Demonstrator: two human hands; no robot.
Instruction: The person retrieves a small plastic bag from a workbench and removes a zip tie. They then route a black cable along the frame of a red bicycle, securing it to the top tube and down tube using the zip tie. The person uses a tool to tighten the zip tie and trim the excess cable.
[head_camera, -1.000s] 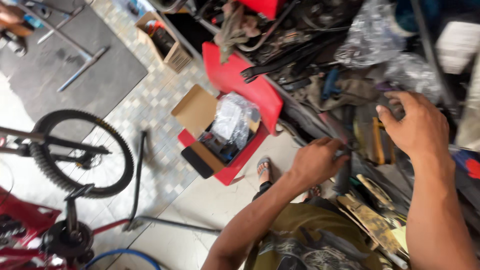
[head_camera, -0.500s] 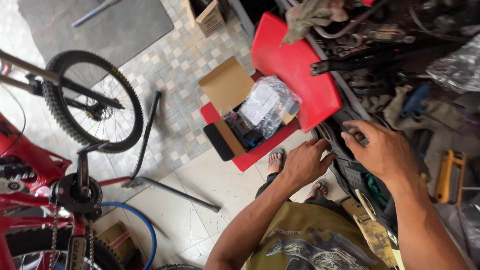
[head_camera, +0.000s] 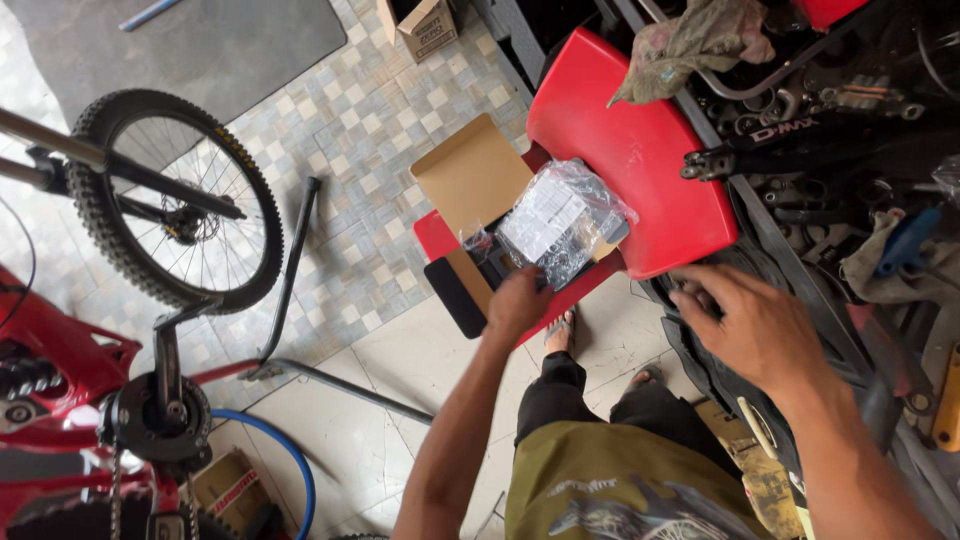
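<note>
Reaching into the open brown cardboard box (head_camera: 480, 205) on the seat of the red plastic chair (head_camera: 640, 170), the left hand (head_camera: 518, 300) rests at the clear crinkled plastic bag of parts (head_camera: 562, 222), best gripped by the bag's gathered edge and lifted straight up so nothing spills. Its fingers curl out of sight, so I cannot tell whether they grip anything. The right hand (head_camera: 755, 325) lies spread, grasping nothing, on dark clutter beside the chair, too jumbled to identify.

Single head-worn view, looking steeply down from standing height, close over arms, tiled floor (head_camera: 380, 110) beyond
</note>
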